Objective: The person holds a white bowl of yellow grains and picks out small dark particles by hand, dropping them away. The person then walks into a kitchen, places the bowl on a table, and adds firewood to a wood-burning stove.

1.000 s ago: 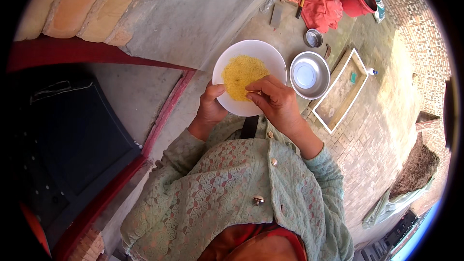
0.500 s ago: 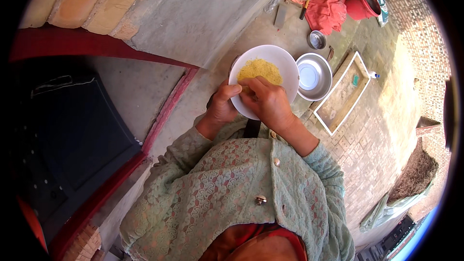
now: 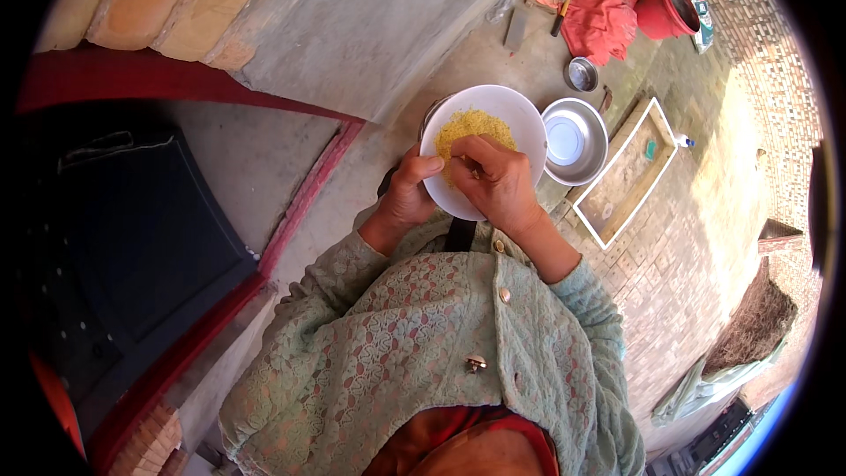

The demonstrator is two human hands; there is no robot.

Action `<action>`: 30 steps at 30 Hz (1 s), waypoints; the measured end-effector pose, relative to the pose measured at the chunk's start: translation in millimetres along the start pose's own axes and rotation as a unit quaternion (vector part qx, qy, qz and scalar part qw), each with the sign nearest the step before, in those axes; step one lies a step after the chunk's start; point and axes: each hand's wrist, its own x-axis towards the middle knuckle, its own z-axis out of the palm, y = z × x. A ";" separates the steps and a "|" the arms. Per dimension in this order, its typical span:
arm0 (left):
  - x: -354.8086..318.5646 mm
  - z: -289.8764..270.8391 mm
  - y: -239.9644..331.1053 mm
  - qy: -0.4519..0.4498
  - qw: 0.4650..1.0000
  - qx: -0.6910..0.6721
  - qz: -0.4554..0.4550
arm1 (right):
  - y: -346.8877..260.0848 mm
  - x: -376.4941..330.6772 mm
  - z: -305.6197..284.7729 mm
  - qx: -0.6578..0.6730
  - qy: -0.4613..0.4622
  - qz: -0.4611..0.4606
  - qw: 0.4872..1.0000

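A white bowl (image 3: 526, 119) is held in front of my body, with yellow crumbly grain (image 3: 476, 123) lying in it. My left hand (image 3: 407, 187) grips the bowl's left side, thumb over the rim and the other fingers hidden beneath. My right hand (image 3: 500, 181) is inside the bowl at the near edge of the grain. Its fingers are curled together, and what they pinch, if anything, cannot be made out. Partly behind the bowl, to the right, a metal basin (image 3: 597, 137) rests on the ground.
A small metal bowl (image 3: 582, 75) stands beyond the basin. To the right lies a white-edged rectangular frame (image 3: 612, 203). Farther off are red cloth (image 3: 604, 9), a red bucket (image 3: 661, 18) and a hammer-like tool (image 3: 566, 7). A dark curtain (image 3: 150, 238) hangs in the doorway at left.
My right hand has shifted slightly right within the bowl, and its fingers have curled in more. The left hand keeps its grip on the bowl.
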 end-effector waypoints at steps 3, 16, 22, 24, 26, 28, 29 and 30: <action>-0.9 0.6 0.1 0.009 1.000 -0.004 0.011 | 1.5 -1.1 -12.2 0.074 0.012 0.081 0.994; 1.7 -0.9 -0.4 0.017 1.000 -0.005 0.011 | 4.0 -6.8 -5.2 -0.019 0.010 -0.004 1.000; 2.4 -5.0 -3.1 0.020 0.999 0.019 -0.033 | 1.7 -4.3 3.2 -0.144 -0.006 -0.082 0.986; 2.2 -4.4 -3.1 0.025 0.999 0.023 -0.028 | 1.5 -4.0 3.6 -0.169 -0.020 -0.097 0.981; 1.5 -2.1 -2.6 0.031 0.999 0.028 -0.020 | 5.8 -4.4 5.4 -0.169 -0.028 -0.102 0.980; 1.7 0.6 -1.2 0.035 0.999 0.033 -0.009 | 6.9 -4.2 3.8 -0.117 -0.015 -0.070 0.991; 1.8 0.2 -1.0 0.026 1.000 0.016 -0.006 | 4.7 -3.7 0.3 -0.064 0.002 -0.035 0.997; 1.8 -0.3 -1.0 0.018 1.000 0.000 -0.002 | 3.2 -2.8 -3.7 -0.011 0.019 -0.001 1.000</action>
